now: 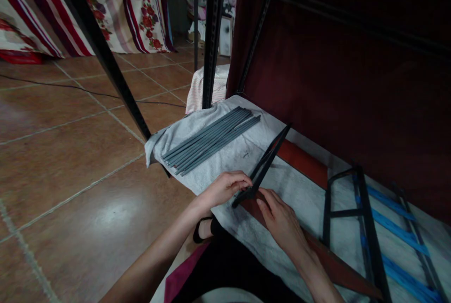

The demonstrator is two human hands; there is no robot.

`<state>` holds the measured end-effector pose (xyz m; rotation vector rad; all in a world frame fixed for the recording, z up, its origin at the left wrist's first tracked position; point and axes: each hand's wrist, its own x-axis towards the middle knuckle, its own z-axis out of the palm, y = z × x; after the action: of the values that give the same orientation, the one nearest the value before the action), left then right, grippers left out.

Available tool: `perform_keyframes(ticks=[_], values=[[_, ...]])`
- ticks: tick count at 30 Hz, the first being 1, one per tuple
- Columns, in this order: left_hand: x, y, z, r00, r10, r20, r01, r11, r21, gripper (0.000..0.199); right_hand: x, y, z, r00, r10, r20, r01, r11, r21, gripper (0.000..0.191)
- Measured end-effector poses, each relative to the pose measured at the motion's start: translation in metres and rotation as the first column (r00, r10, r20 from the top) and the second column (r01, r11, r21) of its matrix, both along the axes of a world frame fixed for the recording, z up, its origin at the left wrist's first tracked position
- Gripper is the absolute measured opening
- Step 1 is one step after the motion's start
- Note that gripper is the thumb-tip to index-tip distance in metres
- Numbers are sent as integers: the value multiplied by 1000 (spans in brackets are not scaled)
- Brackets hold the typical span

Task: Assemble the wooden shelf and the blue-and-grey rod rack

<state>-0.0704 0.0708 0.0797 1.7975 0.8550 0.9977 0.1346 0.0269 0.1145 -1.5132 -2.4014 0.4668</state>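
A narrow black metal frame (pixel 269 158), with two long bars lying close together, leans over the pale cloth in front of me. Its near end lies between my two hands. My left hand (pixel 225 188) is closed, its fingertips pinched at that end; whatever sits in the pinch is too small to make out. On the opposite side, the fingers of my right hand (pixel 282 218) are bent against the same end and hold it. Beyond my left hand lies a bundle of slim grey rods (pixel 211 141). Small thin pieces (pixel 246 154) rest on the cloth beside the frame.
The light cloth (pixel 292 185) covers a low shelf with black uprights (pixel 116 73). Reddish-brown strips (pixel 303 162) run along it. At right stands another black frame (pixel 368 228), near blue bands (pixel 401 228). A dark red panel (pixel 334 87) closes the back; tiled floor (pixel 70 162) extends left.
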Motion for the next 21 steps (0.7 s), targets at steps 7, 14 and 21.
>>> perform_keyframes(ticks=[7, 14, 21], values=[[7, -4, -2, 998, 50, -37, -52, 997, -51, 25, 2, 5, 0, 999, 12, -39, -14, 999, -46, 29], [10, -8, 0, 999, 47, 0, -47, 989, -139, 24, -4, 5, 5, 998, -57, -25, 55, 995, -79, 24], [12, -9, 1, 995, 71, -71, -80, 988, -129, 19, -4, 6, 4, 996, -89, -12, 88, 993, -72, 23]])
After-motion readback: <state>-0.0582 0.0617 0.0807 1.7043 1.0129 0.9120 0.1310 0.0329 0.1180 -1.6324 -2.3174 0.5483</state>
